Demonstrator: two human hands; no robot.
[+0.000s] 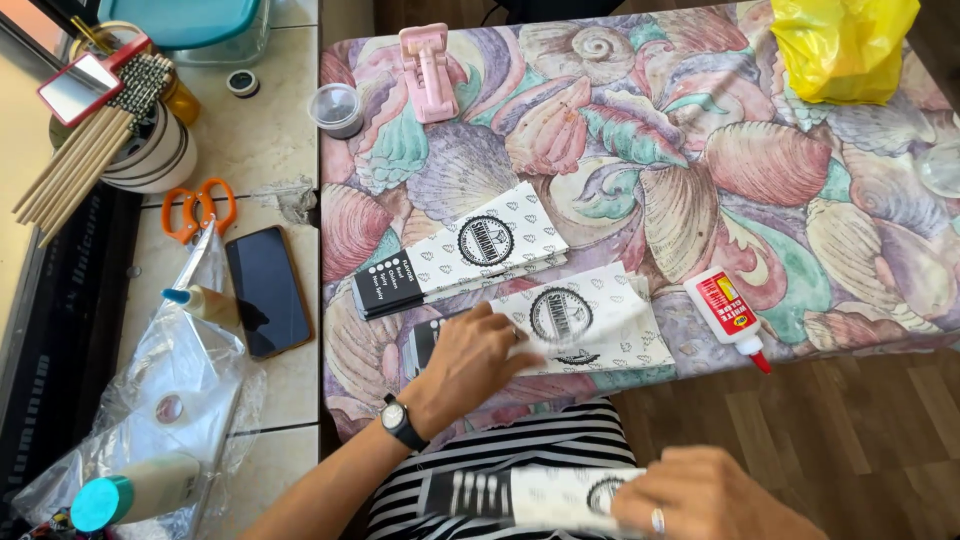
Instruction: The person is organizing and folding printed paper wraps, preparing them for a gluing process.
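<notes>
Matt paper bags (590, 325) (printed), glossy plastic glue bottle (727, 308), woven tablecloth (640, 150)

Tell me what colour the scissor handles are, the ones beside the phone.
Orange. The scissors lie on the tiled counter, clearest in the head view.

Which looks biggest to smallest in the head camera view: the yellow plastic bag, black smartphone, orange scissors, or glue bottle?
1. Yellow plastic bag, though cut off by the frame edge.
2. Black smartphone.
3. Orange scissors and glue bottle look about alike; no ranking.

3 printed paper bags (487, 250), 1 glue bottle (730, 315), 1 pair of orange scissors (197, 210), 1 phone (266, 290), 1 yellow plastic bag (843, 45).
</notes>
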